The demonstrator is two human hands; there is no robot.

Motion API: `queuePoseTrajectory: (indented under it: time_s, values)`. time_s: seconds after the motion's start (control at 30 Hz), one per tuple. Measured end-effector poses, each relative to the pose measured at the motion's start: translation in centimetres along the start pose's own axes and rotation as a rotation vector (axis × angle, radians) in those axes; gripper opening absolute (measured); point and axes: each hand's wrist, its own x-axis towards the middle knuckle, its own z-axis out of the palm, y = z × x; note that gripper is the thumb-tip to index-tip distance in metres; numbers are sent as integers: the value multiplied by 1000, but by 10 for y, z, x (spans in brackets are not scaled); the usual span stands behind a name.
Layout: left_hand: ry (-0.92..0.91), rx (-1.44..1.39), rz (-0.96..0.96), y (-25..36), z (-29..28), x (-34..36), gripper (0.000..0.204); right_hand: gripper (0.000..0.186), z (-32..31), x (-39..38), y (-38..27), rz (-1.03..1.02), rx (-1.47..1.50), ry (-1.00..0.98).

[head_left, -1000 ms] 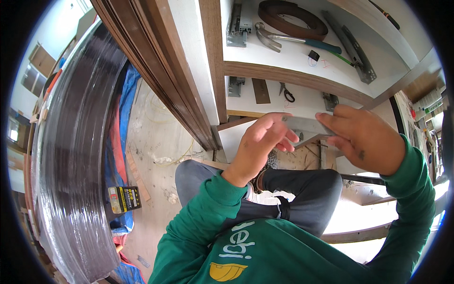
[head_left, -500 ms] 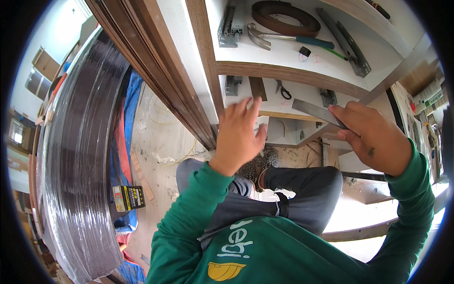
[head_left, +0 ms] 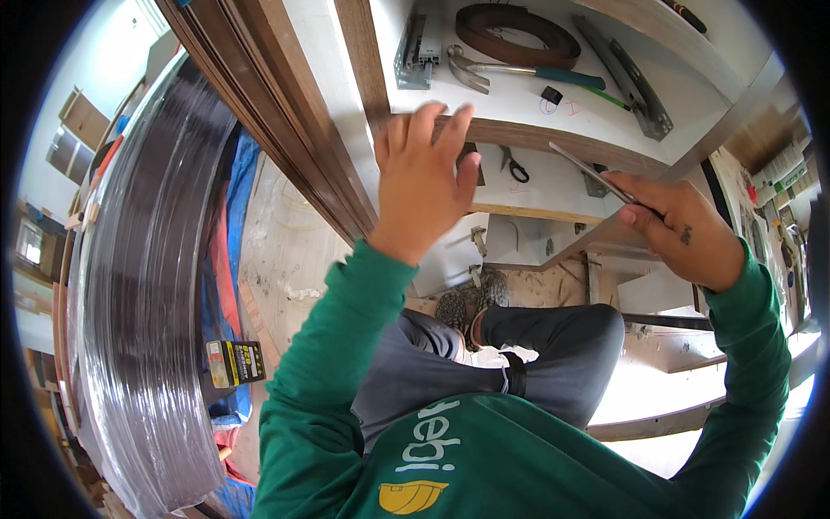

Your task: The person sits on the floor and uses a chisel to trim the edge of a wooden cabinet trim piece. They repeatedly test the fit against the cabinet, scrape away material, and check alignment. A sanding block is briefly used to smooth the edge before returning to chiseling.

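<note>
Pale, dusty floor (head_left: 272,233) lay between a big dark stack (head_left: 143,285) on the left, wrapped in shiny clear plastic, and a white cupboard (head_left: 709,95) with brown edges in front of the person. Maybe the plastic was there to stop dirt and scratches. A blue sheet (head_left: 245,164) lay beside the stack, and a yellow and black box (head_left: 235,363) sat by it.

One shelf (head_left: 497,102) held a hammer (head_left: 538,72) with a blue handle, a roll of brown band (head_left: 566,48), a small black block (head_left: 550,94) and long metal rails (head_left: 641,93). The hammer lay flat on its side, likely so it would not roll off. On the shelf below were scissors (head_left: 517,169) with black handles.

The right hand (head_left: 683,229) gripped a thin metal strip (head_left: 584,164) by its near end. Thumb and fingers were pressed tight around it, and the rest poked out up and to the left, in front of the lower shelf. It showed almost edge-on. Holding it by one end probably left the long part free and easy to turn.

The left hand (head_left: 424,186) was up, its fingers spread wide apart, with nothing in it that showed. Its fingers were in front of the brown shelf edge (head_left: 553,137). I could not tell if they touched the wood or only hung near it. Both hands were well apart.
</note>
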Motion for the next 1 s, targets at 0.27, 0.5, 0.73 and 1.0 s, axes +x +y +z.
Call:
queuePoseTrajectory:
  time_s: [0.27,0.5,0.73,1.0]
  values:
    - [-225,-1593,-785,86,14,-16,45,58,24,36,3,-384,-291,123]
    - [-84,-1520,-1121,76,9,18,45,66,21,61,-20,-405,-302,76]
    - [26,-1556,-1162,61,27,24,41,62,-10,45,-3,-179,-220,-29]
    - [6,-1597,-1149,46,40,37,43,44,-19,54,-5,-178,-479,204]
